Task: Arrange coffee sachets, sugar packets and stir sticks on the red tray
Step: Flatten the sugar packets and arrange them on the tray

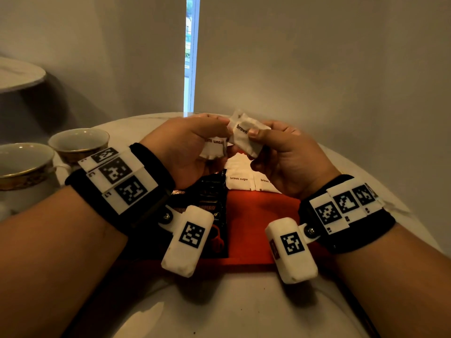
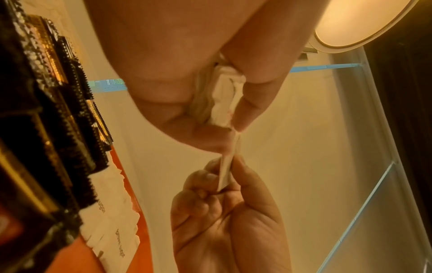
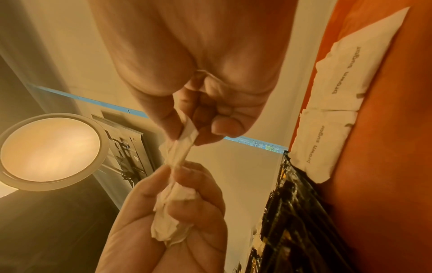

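I see my left hand (image 1: 192, 145) curled round a small bunch of white paper sugar packets (image 1: 214, 148), their print upside down, and my right hand (image 1: 285, 154) pinching one more white paper packet (image 1: 246, 135) between thumb and forefinger, the word "brown" readable on it. The two touch where the hands meet, above the far edge of the flat red tray (image 1: 256, 215). Two white packets printed "brown sugar" (image 1: 240, 178) lie side by side at the tray's far edge. On their left, glossy black coffee sachets (image 1: 212, 193) overlap in a row; the brand lettering is partly hidden and I cannot read it surely. The tray's right half shows bare red. The tray sits on a round white table (image 1: 219, 308), near its near edge. Two gold-rimmed cups (image 1: 78, 142) stand at far left.
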Available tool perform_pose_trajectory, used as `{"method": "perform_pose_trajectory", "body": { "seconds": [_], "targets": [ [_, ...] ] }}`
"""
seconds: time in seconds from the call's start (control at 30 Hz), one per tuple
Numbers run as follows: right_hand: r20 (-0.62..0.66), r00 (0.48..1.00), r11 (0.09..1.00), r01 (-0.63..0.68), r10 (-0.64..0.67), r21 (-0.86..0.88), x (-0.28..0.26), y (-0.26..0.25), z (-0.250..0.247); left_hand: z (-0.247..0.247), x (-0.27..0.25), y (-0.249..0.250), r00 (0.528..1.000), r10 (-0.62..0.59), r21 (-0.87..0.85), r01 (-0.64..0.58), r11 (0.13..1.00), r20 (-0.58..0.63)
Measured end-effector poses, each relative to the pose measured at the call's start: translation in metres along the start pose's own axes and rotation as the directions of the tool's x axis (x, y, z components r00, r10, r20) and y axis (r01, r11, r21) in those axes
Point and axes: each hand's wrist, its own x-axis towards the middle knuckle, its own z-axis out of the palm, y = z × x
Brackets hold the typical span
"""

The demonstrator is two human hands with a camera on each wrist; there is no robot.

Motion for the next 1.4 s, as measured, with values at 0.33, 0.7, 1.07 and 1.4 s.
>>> {"method": "perform_pose_trajectory", "body": {
  "seconds": [0.33, 0.7, 1.07, 1.4],
  "targets": [
    [0.034, 0.999, 0.999, 0.018, -0.017, -0.039, 0.001, 0.003, -0.001, -0.001, 0.002, -0.001, 0.998, 0.012, 0.096, -0.006, 0.995, -0.057],
    [-0.178, 0.957, 0.948, -0.260, 0.229, -0.181, 0.021, 0.029, -0.032, -0.003, 0.007, 0.003, 0.986, -0.057, -0.089, 0.044, 0.995, -0.154],
    [-0.131, 0.900, 0.814, -0.433, 0.417, -0.388, 0.018, 0.032, -0.037, -0.003, 0.006, 0.004, 0.985, -0.069, -0.106, 0.053, 0.993, -0.159],
    [-0.153, 0.918, 0.774, -0.391, 0.366, -0.498, 0.016, 0.029, -0.034, -0.001, 0.003, 0.006, 0.983, -0.066, -0.110, 0.047, 0.993, -0.169]
  ]
}}
